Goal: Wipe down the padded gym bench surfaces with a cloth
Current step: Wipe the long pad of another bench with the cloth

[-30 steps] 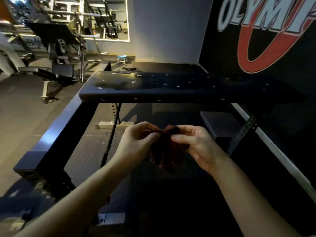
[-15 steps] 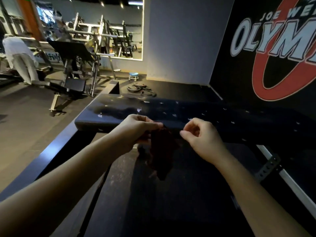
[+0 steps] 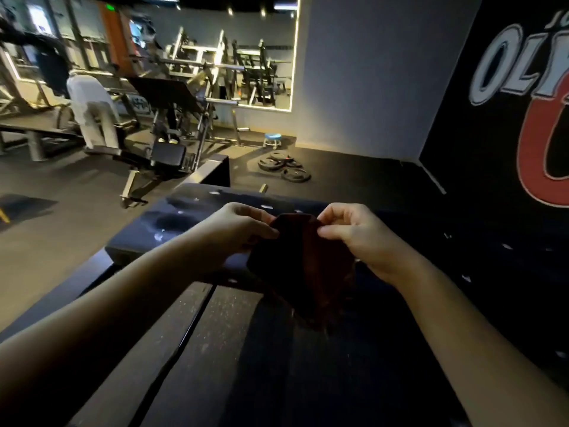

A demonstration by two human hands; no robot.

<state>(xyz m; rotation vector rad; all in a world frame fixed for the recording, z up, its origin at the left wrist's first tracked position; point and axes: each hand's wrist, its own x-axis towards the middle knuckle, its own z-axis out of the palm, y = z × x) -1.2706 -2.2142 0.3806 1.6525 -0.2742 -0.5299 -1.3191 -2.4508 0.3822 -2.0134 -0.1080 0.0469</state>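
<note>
A dark red cloth [image 3: 303, 266] hangs between my two hands in the middle of the view. My left hand [image 3: 234, 232] pinches its upper left edge, and my right hand [image 3: 360, 235] pinches the upper right edge. Both hands are held over the near side of the padded bench [image 3: 172, 223], a long dark blue pad that runs left to right and is dotted with pale specks and wet-looking marks. The right end of the pad fades into shadow.
A black frame beam [image 3: 77, 291] runs below the bench on the left. Weight plates [image 3: 286, 169] lie on the dark floor behind the bench, near a small blue stool [image 3: 272, 140]. Gym machines [image 3: 166, 118] and a person in white [image 3: 89, 109] stand at the far left. A black logo wall [image 3: 508, 124] is on the right.
My view has tilted up and I am closer to the bench. Both hands have lifted the cloth from below the pad to over its near edge and spread it wider.
</note>
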